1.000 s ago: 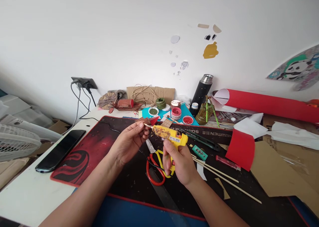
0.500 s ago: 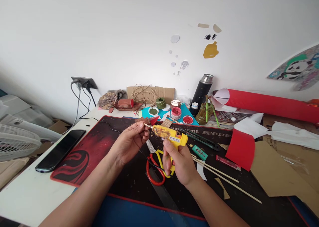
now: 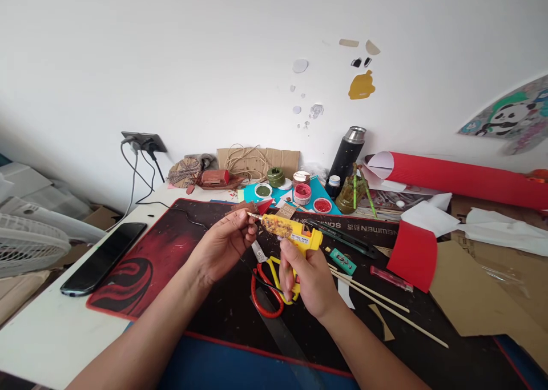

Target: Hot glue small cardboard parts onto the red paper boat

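Though blotchy, glue gun [image 3: 297,233] in fingers [image 3: 293,255]

Soft, pale light is falling on the white wall [image 3: 192,64], and the wall is looking greyer at the left edge. The flask [image 3: 347,153] is shining on its metal top, and the phone [image 3: 105,258] is catching a little gleam. Shadows are looking faint. The fan [image 3: 32,244] at the left and the panda picture [image 3: 507,119] at the right are looking stretched. Tiny print on the glue gun [image 3: 291,233] is looking fuzzy.
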